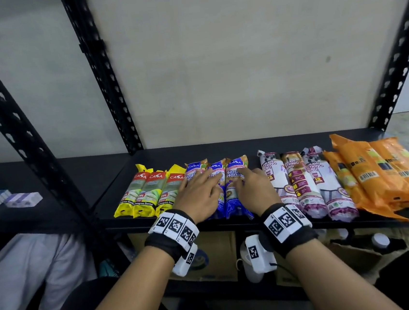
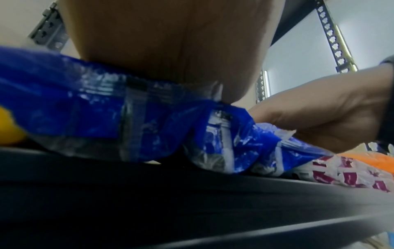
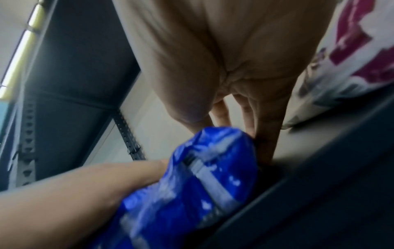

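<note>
Left hand (image 1: pixel 197 193) and right hand (image 1: pixel 254 187) are resting on blue Casa garbage-bag packs (image 1: pixel 231 202) on the shelf (image 1: pixel 115 179), fingers extended and gripping nothing.

Handle-bag packs (image 1: pixel 233 197): side by side on the shelf (image 1: pixel 223 149), near its front edge.
Scented-bag packs (image 1: pixel 149 191): just beside them, left.
Drawstring-bag packs (image 1: pixel 302 182): near, on their right.
Flat packs (image 1: pixel 377 174): farther right, past the drawstring-bag packs.
Small boxes (image 1: pixel 1 200): well to their left.

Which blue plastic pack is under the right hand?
The rightmost blue plastic pack, beside the white drawstring-bag rolls; right hand rests on it.
</note>
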